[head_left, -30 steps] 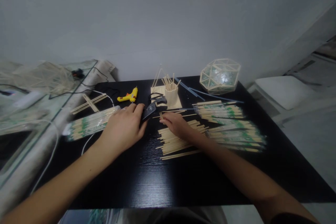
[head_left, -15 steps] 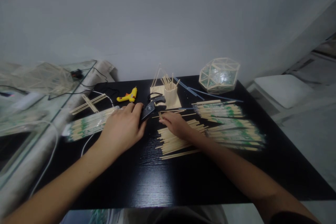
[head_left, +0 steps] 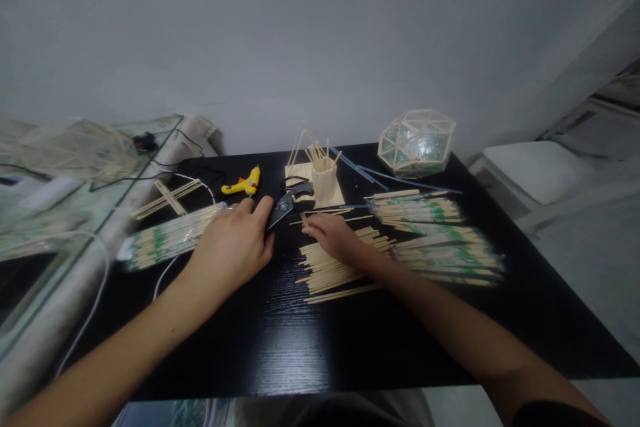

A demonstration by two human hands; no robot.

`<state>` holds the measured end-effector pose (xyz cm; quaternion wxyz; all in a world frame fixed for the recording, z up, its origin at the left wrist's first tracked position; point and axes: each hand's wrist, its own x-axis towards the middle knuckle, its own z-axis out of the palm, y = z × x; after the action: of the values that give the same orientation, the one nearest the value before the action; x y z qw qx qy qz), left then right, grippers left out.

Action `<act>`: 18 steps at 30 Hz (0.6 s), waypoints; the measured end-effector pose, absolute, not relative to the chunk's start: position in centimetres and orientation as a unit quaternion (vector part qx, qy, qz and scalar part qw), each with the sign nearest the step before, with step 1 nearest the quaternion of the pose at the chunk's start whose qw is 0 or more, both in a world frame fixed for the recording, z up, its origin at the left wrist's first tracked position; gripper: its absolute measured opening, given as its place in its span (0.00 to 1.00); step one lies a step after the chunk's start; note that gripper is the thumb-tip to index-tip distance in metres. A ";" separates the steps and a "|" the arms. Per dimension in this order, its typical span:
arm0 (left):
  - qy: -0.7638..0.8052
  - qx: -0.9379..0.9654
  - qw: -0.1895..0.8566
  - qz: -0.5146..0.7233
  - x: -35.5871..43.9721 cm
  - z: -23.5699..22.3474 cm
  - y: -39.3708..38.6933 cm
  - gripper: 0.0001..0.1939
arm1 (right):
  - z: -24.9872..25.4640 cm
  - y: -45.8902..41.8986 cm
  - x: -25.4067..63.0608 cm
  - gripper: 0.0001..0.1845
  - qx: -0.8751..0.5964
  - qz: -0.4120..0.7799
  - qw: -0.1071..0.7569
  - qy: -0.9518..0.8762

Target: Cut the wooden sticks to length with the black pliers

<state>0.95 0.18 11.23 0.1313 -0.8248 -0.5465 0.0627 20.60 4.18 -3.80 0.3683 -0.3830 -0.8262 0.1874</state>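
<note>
In the head view, my left hand [head_left: 234,235] is closed round the handles of black pruning shears [head_left: 286,208], whose blades point right. A short piece of wooden stick [head_left: 304,219] is pinched between the fingertips of my right hand [head_left: 327,233]. Its visible end is just below the shear blades, and no stick shows between them. Under my right hand and wrist lies a loose pile of thin wooden sticks [head_left: 333,270]. Behind the shears, a wooden holder [head_left: 325,185] full of upright sticks stands on a square wooden base [head_left: 336,199].
A yellow glue gun [head_left: 243,183] lies back left on the black table [head_left: 285,347]. Plastic-wrapped stick bundles [head_left: 170,237] are at left, more packs [head_left: 445,250] at right. A faceted stick frame [head_left: 417,143] stands back right. A white cable [head_left: 165,273] runs under the left bundle.
The pale stick end seen in the shear jaws earlier no longer shows there, and the piece in my right hand looks shorter. Both hands stay almost in place.
</note>
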 end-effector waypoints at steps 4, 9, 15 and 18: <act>-0.553 -0.821 0.124 0.069 0.9 11.1 0.3 0.20 | -3.7 4.1 20.7 0.07 -0.386 0.190 0.366 -0.825; -0.560 -0.817 0.116 0.077 0.7 11.0 0.4 0.19 | -3.8 4.2 20.6 0.07 -0.389 0.193 0.361 -0.825; -0.570 -0.811 0.098 0.084 0.8 11.0 0.5 0.18 | -3.5 4.2 20.6 0.07 -0.389 0.190 0.357 -0.828; -0.573 -0.809 0.098 0.090 0.9 11.0 0.5 0.16 | -3.4 4.1 20.6 0.08 -0.391 0.188 0.355 -0.828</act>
<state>0.94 0.47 11.02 0.0975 -0.8090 -0.5726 0.0903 20.60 4.12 -3.44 0.3553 -0.3908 -0.8280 0.1882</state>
